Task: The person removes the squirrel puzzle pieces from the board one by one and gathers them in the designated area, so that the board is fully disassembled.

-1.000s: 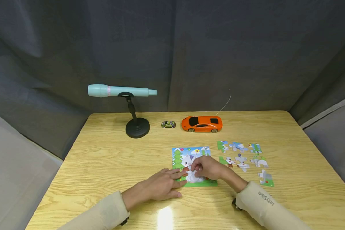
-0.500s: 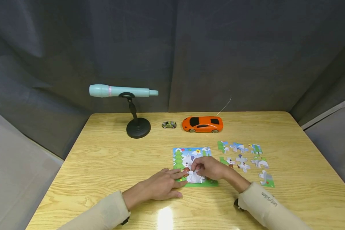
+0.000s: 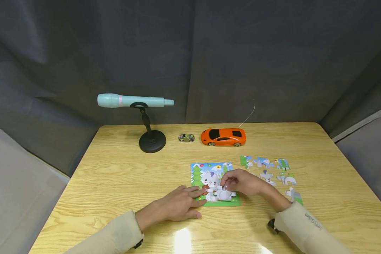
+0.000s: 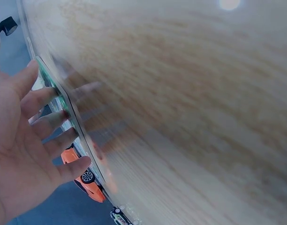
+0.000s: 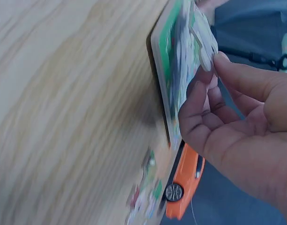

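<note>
A square puzzle board (image 3: 236, 203) with a green border and a white cartoon animal lies on the table. My left hand (image 3: 180, 204) rests with fingers spread on its lower left part, fingertips over the picture. My right hand (image 3: 243, 181) pinches a grey-white puzzle piece (image 3: 223, 194) between thumb and fingers, over the lower right of the board. In the right wrist view that puzzle piece (image 5: 204, 44) is tilted, lifted above the board's surface at its near end. The left wrist view shows the left palm (image 4: 21, 145), with fingertips at the board's edge.
Several loose puzzle pieces (image 3: 283, 164) lie right of the board, a few partly behind the right hand and forearm. Behind stand an orange toy car (image 3: 223, 137), a small green toy car (image 3: 186, 138) and a light-blue toy microphone (image 3: 139, 101) on a black stand (image 3: 152, 141).
My right hand has shifted to the right, bringing the grey-white puzzle piece away from the board's middle and baring the animal's face. The left hand has stayed in place.
</note>
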A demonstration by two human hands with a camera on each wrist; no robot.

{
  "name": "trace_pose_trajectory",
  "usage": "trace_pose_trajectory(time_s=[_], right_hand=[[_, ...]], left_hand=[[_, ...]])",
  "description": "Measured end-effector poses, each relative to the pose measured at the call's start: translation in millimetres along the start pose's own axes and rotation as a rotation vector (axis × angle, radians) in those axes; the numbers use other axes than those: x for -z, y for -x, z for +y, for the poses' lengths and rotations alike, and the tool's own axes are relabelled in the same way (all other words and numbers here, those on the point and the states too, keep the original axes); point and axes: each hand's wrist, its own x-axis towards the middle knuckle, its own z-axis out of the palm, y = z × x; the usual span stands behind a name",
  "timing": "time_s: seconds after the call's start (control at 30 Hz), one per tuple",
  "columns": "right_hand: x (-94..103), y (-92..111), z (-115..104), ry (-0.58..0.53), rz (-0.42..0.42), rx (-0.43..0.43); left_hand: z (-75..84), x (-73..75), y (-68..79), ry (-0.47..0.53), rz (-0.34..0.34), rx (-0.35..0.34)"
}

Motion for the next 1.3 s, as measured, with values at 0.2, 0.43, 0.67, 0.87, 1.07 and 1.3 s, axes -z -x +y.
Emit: trace_pose_trajectory(time_s=[0.2, 0.43, 0.67, 0.87, 1.07, 1.3], right_hand=[[17.6, 18.9, 10.4, -0.034, 0.005, 0.001], [33.5, 41.4, 20.6, -0.03, 0.034, -0.014], [46.3, 61.0, 29.7, -0.024, 0.062, -0.043], [53.9, 74.5, 42.2, -0.019, 0.077, -0.063], [58.3, 85.5, 52.6, -0.058, 0.058, -0.1], [58.9, 92.9, 60.4, -0.015, 0.102, -0.147]], left_hand=[[-0.5, -0.9, 0.2, -0.001, -0.011, 0.004], [-0.8, -1.8, 0.3, -0.018, -0.009, -0.001], [-0.9, -2.2, -0.4, -0.014, -0.01, -0.001], [-0.4, -0.7, -0.6, -0.018, -0.009, -0.001], [-0.3, -0.3, -0.2, -0.024, 0.016, -0.017], [-0.6, -1.8, -0.1, -0.02, 0.007, -0.007]])
